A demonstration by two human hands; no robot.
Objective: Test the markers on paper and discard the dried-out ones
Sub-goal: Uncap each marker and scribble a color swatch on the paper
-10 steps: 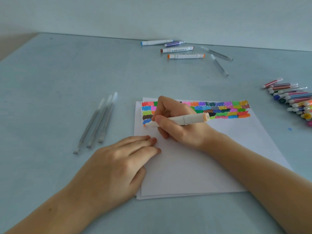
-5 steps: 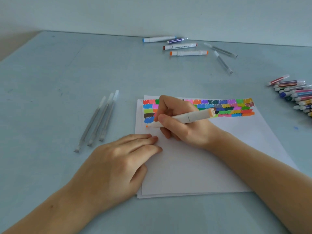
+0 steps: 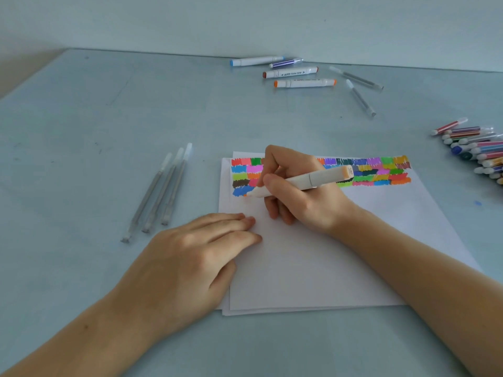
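Marker (image 3: 299,181) is pinched by the right hand (image 3: 304,202) low on its barrel, tip on the paper (image 3: 313,268) below the swatches (image 3: 381,171). Left hand (image 3: 187,265) is laid flat, fingers straight, pinning the sheet. Marker judged light, rigid, smooth; best held near the tip.

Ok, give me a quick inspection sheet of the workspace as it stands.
Surface: pale blue table, faint scuffs.
Job's things: paper with colour swatches; white marker, tip at the swatches' lower left.
Clutter: three grey pens left; markers at the far edge; marker pile right.
Hands: left hand flat on the paper; right hand grips the marker.
Cables: nothing seen.
Surroundings: plain wall.
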